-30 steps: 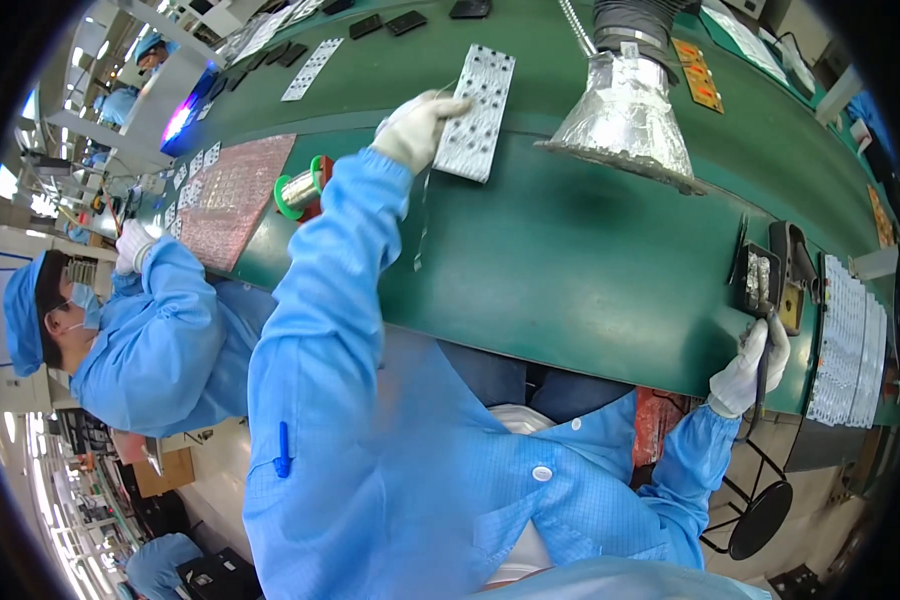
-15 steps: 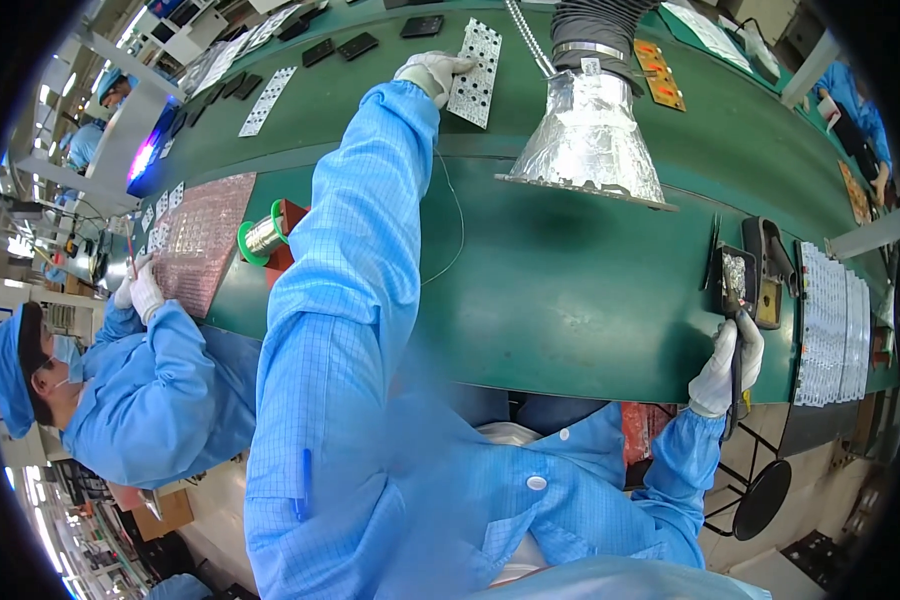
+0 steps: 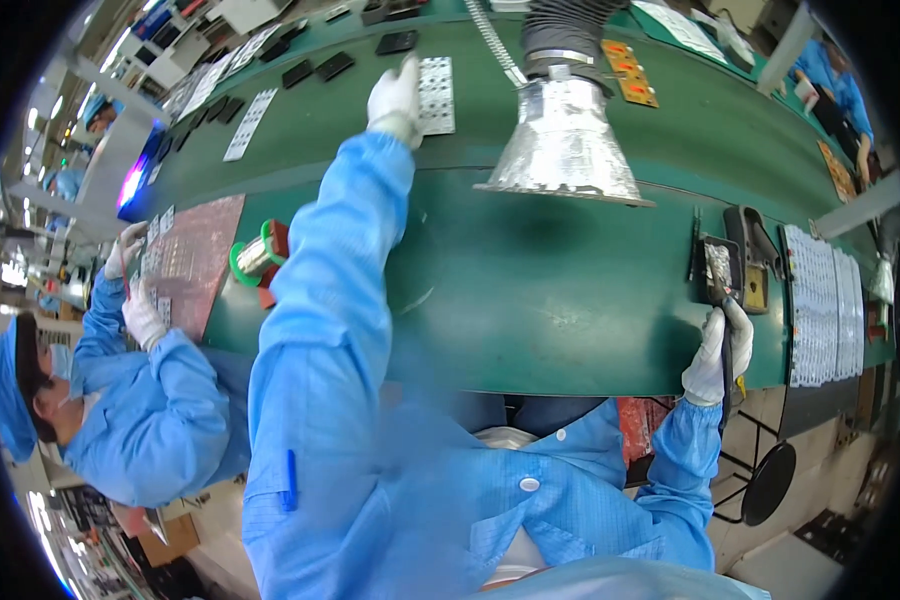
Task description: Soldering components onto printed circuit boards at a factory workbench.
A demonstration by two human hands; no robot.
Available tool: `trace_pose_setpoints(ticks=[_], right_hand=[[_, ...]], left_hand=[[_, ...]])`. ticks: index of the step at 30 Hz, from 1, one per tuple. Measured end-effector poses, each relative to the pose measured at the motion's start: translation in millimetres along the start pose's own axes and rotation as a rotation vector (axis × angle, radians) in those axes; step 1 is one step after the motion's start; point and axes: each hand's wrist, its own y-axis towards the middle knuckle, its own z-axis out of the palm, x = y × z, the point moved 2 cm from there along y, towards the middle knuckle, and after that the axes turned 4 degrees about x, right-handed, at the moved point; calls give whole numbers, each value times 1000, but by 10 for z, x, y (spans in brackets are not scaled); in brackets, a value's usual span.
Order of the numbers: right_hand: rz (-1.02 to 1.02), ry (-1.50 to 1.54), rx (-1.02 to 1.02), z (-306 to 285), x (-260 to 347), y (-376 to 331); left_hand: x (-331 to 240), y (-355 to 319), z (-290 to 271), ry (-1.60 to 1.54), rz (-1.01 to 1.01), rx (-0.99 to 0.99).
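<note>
As the left hand (image 3: 394,98) stretches farther across the green bench (image 3: 530,290) than before, fingers now flat on the white perforated panel (image 3: 436,94) near the far edge, right hand (image 3: 715,350) clamped on a dark tool (image 3: 727,345).

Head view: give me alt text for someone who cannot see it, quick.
A person in a blue coat and white gloves reaches the left hand far across a green workbench onto a white perforated panel, while the right hand grips a dark tool at the near edge. A foil-wrapped extraction hood hangs between them.
</note>
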Motion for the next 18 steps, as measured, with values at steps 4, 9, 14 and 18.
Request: trace_pose_setpoints(ticks=[4, 9, 14, 18], right_hand=[[-52, 121, 59, 290, 564, 463], [36, -121, 410, 711, 601, 1494], [-385, -709, 414, 1691, -25, 2349], [-350, -857, 501, 2376, -340, 2546]], left_hand=[[385, -1000, 45, 714, 634, -289], [77, -1642, 178, 170, 550, -152], [39, -1602, 264, 52, 484, -118], [22, -1617, 165, -122, 223, -15]])
